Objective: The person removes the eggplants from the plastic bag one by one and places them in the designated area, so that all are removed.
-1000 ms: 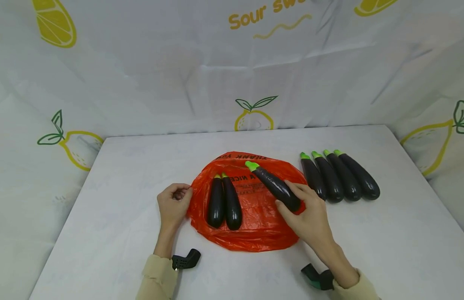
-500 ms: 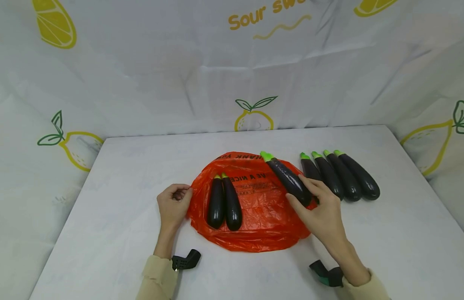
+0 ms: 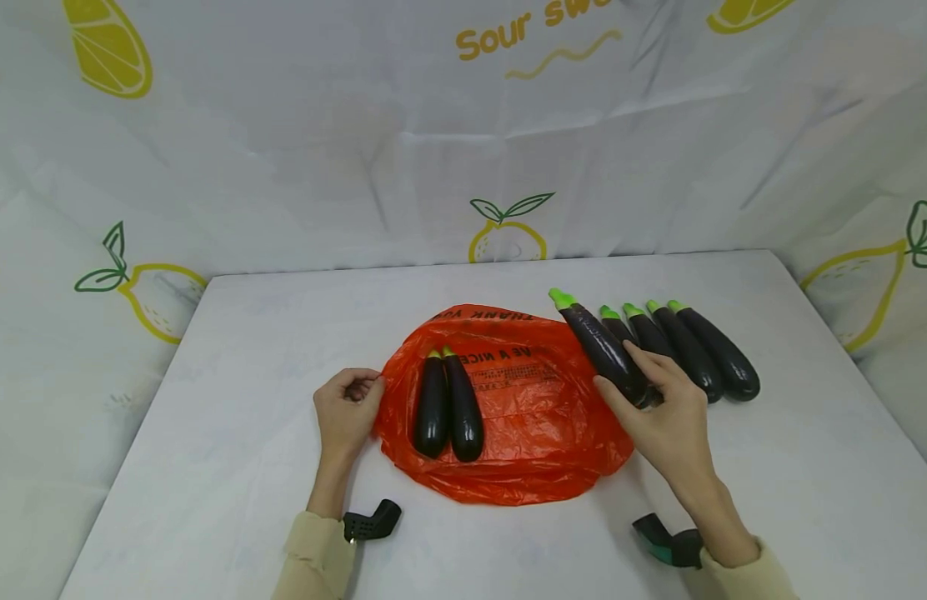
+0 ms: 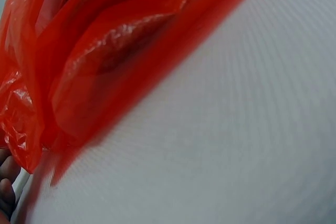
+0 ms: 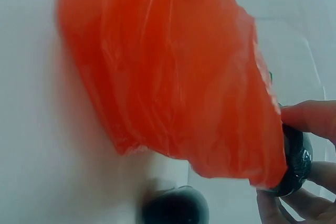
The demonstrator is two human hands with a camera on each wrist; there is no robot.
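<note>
A red plastic bag (image 3: 538, 417) lies spread on the table, and my left hand (image 3: 348, 412) pinches its left edge. Two dark eggplants (image 3: 431, 412) rest side by side on its left part. My right hand (image 3: 669, 425) grips the thick end of another eggplant (image 3: 598, 342) over the bag's right edge, its green stem pointing away and to the left. In the right wrist view, the red bag (image 5: 178, 77) covers part of the held eggplant (image 5: 299, 161), with fingers (image 5: 315, 116) around its end. The left wrist view shows the bag's folds (image 4: 105, 66) and fingertips (image 4: 7, 190) at the lower left.
Several eggplants (image 3: 722, 354) lie in a row at the right, partly behind the held one and my right hand. A white table (image 3: 231, 417) bears everything, with a lemon-print cloth (image 3: 313, 167) hanging behind it. Black cameras (image 3: 373, 521) sit at both wrists.
My right hand has moved right with the held eggplant, from over the bag's middle to beyond its right edge. The bag's right side first stretched right, then slackened. My left hand has stayed put.
</note>
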